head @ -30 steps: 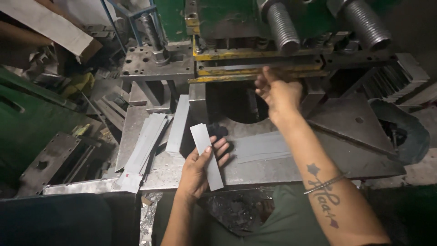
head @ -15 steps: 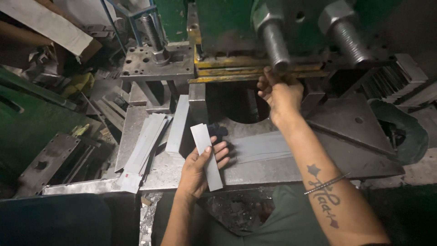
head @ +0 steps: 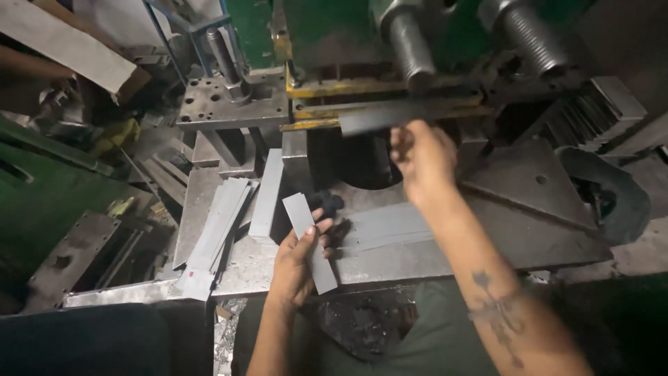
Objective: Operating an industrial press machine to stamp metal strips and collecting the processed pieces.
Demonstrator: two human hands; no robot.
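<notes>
Matt grey sheet-metal strip [head: 309,240], smooth. Dull, scuffed steel counter [head: 487,244]. Threaded metal press rods [head: 410,45], faintly shiny. Chipped yellow paint on die plates [head: 362,87].

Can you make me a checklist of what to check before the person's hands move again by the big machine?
1. Right hand grips the blurred grey metal strip at the yellow-edged press slot: ok.
2. Strip fully seated in slot: cannot tell.
3. Right fingers clear of slot: not ok, very close.
4. Left hand holds flat grey metal strip over the steel bench: ok.
5. Stack of grey strips beside left hand: ok.
</notes>
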